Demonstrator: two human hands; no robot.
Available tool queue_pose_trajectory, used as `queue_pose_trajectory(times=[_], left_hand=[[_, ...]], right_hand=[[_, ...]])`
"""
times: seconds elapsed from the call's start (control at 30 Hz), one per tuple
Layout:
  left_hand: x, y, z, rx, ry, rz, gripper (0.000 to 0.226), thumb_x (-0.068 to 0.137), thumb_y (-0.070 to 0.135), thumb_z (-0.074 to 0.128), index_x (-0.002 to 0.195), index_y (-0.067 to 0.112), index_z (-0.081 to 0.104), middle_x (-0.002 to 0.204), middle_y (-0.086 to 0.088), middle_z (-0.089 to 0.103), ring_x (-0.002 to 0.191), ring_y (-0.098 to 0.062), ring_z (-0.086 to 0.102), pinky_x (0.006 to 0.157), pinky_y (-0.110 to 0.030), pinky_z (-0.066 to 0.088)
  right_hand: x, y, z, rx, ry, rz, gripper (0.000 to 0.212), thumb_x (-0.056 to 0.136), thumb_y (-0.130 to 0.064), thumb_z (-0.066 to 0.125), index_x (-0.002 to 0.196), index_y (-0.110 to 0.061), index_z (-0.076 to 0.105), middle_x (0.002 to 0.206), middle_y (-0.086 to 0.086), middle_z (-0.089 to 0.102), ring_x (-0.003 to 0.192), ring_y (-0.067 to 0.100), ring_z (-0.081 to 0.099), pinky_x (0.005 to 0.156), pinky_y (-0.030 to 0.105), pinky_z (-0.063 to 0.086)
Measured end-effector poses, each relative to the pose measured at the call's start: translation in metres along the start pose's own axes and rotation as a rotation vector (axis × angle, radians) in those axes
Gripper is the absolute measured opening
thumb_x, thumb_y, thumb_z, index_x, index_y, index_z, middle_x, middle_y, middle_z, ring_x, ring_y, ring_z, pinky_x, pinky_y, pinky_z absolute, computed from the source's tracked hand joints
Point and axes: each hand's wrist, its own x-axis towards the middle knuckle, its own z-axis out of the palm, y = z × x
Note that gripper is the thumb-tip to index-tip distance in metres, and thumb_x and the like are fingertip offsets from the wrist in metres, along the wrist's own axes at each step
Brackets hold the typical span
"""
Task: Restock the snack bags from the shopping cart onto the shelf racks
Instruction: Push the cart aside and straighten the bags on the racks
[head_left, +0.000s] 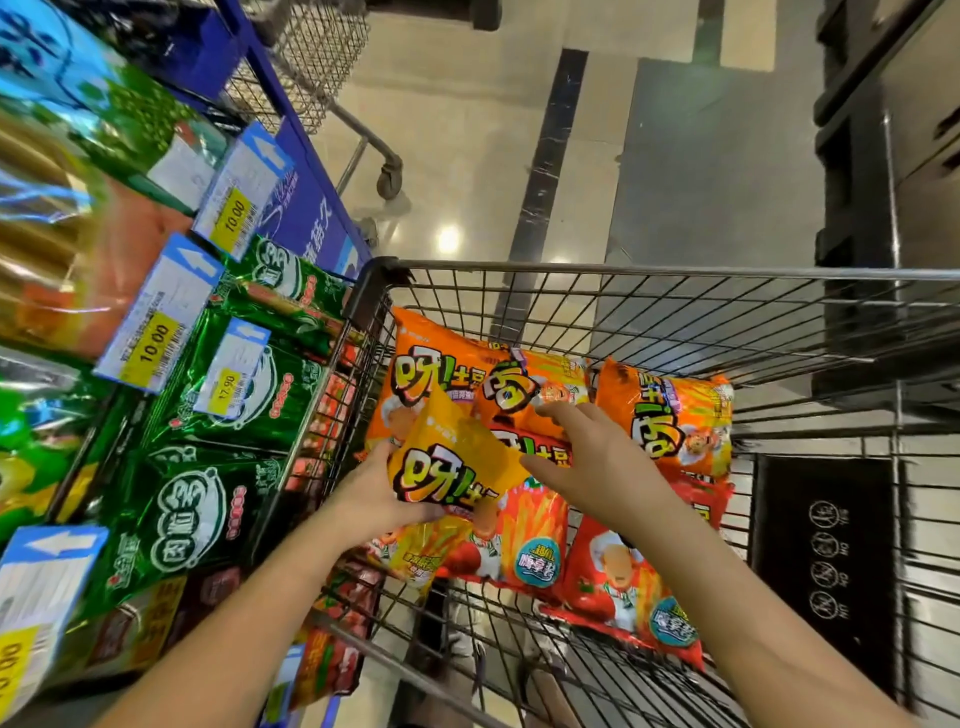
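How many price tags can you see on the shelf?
4: one top, one below it, a smaller one on the green bags, and one at the bottom-left edge. Others may be out of view.

"10.00" on two yellow price tags (235, 216), "7.90" on a third (227, 387)

Shelf bags (47, 171) blurred, perhaps sausages.

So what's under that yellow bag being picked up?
Under the yellow bag, orange bags and red bags lie in the cart. Anything directly beneath is covered.
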Motion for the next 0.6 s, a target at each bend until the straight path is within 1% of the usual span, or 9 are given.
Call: queue_pose_trajectory(times=[0.07, 0.13, 0.23, 0.3, 0.33, 0.37, 0.43, 0.5, 0.6], left_hand=[[-0.005, 0.000, -0.002, -0.025, 0.015, 0.025, 0.107, 0.043, 0.063, 0.093, 0.133, 0.038, 0.039, 0.125, 0.010, 0.064, 0.112, -0.013, 0.064, 0.103, -0.044, 0.051], [-0.011, -0.002, -0.005, -0.060, 0.023, 0.032, 0.108, 0.051, 0.057, 0.096, 0.141, 0.036, 0.039, 0.126, 0.012, 0.065, 0.113, -0.009, 0.065, 0.102, -0.040, 0.051], [-0.018, -0.007, -0.008, -0.118, 0.038, 0.048, 0.099, 0.063, 0.043, 0.097, 0.145, 0.032, 0.041, 0.121, 0.018, 0.067, 0.107, 0.001, 0.066, 0.094, -0.027, 0.052], [-0.024, -0.004, -0.013, -0.158, 0.074, 0.045, 0.084, 0.070, 0.038, 0.093, 0.137, 0.034, 0.042, 0.114, 0.022, 0.064, 0.097, 0.010, 0.062, 0.081, -0.013, 0.049], [-0.029, 0.000, -0.017, -0.189, 0.099, 0.044, 0.080, 0.073, 0.038, 0.091, 0.135, 0.037, 0.041, 0.112, 0.023, 0.062, 0.094, 0.012, 0.060, 0.077, -0.011, 0.047], [-0.031, 0.002, -0.020, -0.217, 0.133, 0.034, 0.080, 0.073, 0.043, 0.089, 0.136, 0.039, 0.040, 0.114, 0.023, 0.061, 0.098, 0.007, 0.061, 0.081, -0.015, 0.047], [-0.036, 0.004, -0.028, -0.284, 0.209, 0.005, 0.091, 0.067, 0.055, 0.086, 0.145, 0.039, 0.041, 0.121, 0.018, 0.060, 0.112, -0.011, 0.058, 0.096, -0.033, 0.046], [-0.041, 0.004, -0.032, -0.360, 0.250, -0.001, 0.092, 0.064, 0.057, 0.082, 0.146, 0.038, 0.043, 0.113, 0.024, 0.058, 0.115, -0.015, 0.055, 0.098, -0.037, 0.041], [-0.048, 0.009, -0.033, -0.381, 0.290, -0.006, 0.078, 0.067, 0.059, 0.079, 0.137, 0.045, 0.045, 0.108, 0.026, 0.057, 0.116, -0.015, 0.056, 0.097, -0.037, 0.040]], right_hand=[[0.003, 0.003, 0.001, 0.006, 0.000, 0.003, 0.066, 0.095, -0.054, 0.064, 0.152, -0.030, 0.042, 0.145, -0.002, 0.050, 0.125, 0.020, 0.057, 0.093, 0.038, 0.056], [0.007, 0.007, 0.003, 0.017, 0.002, 0.012, 0.063, 0.096, -0.053, 0.064, 0.151, -0.030, 0.043, 0.144, -0.001, 0.051, 0.125, 0.020, 0.057, 0.093, 0.039, 0.056], [0.012, 0.013, 0.007, 0.039, 0.004, 0.023, 0.057, 0.098, -0.048, 0.063, 0.149, -0.029, 0.045, 0.143, 0.001, 0.052, 0.122, 0.022, 0.058, 0.093, 0.040, 0.056], [0.016, 0.015, 0.011, 0.064, -0.006, 0.026, 0.054, 0.099, -0.044, 0.062, 0.148, -0.028, 0.046, 0.142, 0.003, 0.054, 0.123, 0.023, 0.059, 0.095, 0.042, 0.056], [0.018, 0.015, 0.012, 0.078, -0.015, 0.027, 0.054, 0.100, -0.042, 0.062, 0.149, -0.027, 0.046, 0.142, 0.003, 0.054, 0.123, 0.023, 0.059, 0.096, 0.043, 0.056], [0.021, 0.015, 0.014, 0.089, -0.023, 0.028, 0.054, 0.100, -0.040, 0.062, 0.149, -0.025, 0.046, 0.142, 0.004, 0.055, 0.124, 0.022, 0.059, 0.097, 0.042, 0.055], [0.027, 0.015, 0.018, 0.112, -0.042, 0.030, 0.054, 0.100, -0.039, 0.062, 0.149, -0.023, 0.046, 0.142, 0.004, 0.056, 0.125, 0.021, 0.059, 0.100, 0.039, 0.054], [0.032, 0.013, 0.022, 0.150, -0.059, 0.036, 0.054, 0.100, -0.039, 0.063, 0.149, -0.022, 0.047, 0.141, 0.003, 0.058, 0.126, 0.019, 0.059, 0.100, 0.036, 0.053], [0.039, 0.006, 0.029, 0.256, -0.098, 0.057, 0.057, 0.098, -0.043, 0.065, 0.148, -0.021, 0.047, 0.139, 0.000, 0.060, 0.123, 0.017, 0.060, 0.098, 0.034, 0.053]])
